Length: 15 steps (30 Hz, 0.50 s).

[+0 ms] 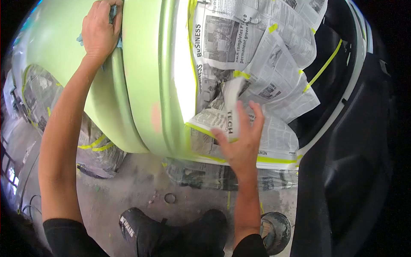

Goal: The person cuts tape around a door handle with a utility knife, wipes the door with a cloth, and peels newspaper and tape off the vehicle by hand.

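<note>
My left hand (102,34) is closed on a bunched blue cloth (112,15), pressed against the light green car body (143,77) near a panel gap at the upper left. Newspaper sheets (222,40) fastened with yellow tape (198,126) cover the opening to the right. My right hand (242,147) is open, thumb and fingers spread in front of the lower newspaper. A folded strip of paper (231,100) stands out from the sheets right at its fingertips. A pinkish patch (156,118) shows on the green panel between my arms.
A newspaper-wrapped wheel (100,150) is under the left side of the body. Beneath the sill hangs more newspaper (205,174). A bucket (277,231) stands on the floor by my right arm, and a dark ring (170,198) lies ahead of my knees. Black door trim (351,141) rises at right.
</note>
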Each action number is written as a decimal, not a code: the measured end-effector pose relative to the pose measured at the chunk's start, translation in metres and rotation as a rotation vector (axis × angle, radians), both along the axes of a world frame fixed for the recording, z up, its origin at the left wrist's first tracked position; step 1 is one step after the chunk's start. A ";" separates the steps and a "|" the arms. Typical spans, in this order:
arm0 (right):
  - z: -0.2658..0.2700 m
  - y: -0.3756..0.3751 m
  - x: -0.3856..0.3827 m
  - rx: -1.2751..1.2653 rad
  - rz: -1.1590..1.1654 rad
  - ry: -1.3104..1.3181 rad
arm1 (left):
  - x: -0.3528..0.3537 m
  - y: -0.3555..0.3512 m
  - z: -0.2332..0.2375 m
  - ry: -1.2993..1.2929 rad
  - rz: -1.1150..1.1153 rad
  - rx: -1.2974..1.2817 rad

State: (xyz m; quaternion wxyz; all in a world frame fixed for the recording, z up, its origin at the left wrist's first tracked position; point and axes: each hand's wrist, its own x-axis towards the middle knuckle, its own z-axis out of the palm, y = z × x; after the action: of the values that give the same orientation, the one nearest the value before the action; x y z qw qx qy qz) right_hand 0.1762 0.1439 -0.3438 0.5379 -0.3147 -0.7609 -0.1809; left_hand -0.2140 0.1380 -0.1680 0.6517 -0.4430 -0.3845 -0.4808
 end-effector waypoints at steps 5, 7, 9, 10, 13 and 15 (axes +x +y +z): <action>-0.024 -0.002 -0.008 -0.246 0.094 0.242 | 0.002 -0.008 0.000 -0.092 -0.059 -0.135; -0.030 0.006 -0.004 -0.485 0.165 0.513 | 0.022 -0.029 0.004 -0.304 -0.174 -0.364; -0.044 0.019 0.003 -0.738 0.393 0.660 | 0.039 -0.050 -0.002 -0.260 -0.248 -0.308; -0.048 0.024 0.005 -0.861 0.508 0.736 | 0.048 -0.060 -0.012 -0.210 -0.255 -0.314; -0.055 0.025 0.012 -0.851 0.527 0.710 | 0.111 -0.093 -0.060 0.014 -0.285 -0.649; -0.058 0.027 0.014 -0.820 0.533 0.695 | 0.137 -0.087 -0.094 0.222 0.062 -0.915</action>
State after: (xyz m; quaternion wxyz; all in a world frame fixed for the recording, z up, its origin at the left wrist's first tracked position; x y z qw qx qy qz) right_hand 0.1906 0.1704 -0.4018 0.6168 -0.3355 -0.6009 0.3819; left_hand -0.0768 0.0511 -0.2618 0.4408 -0.7218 -0.4978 -0.1921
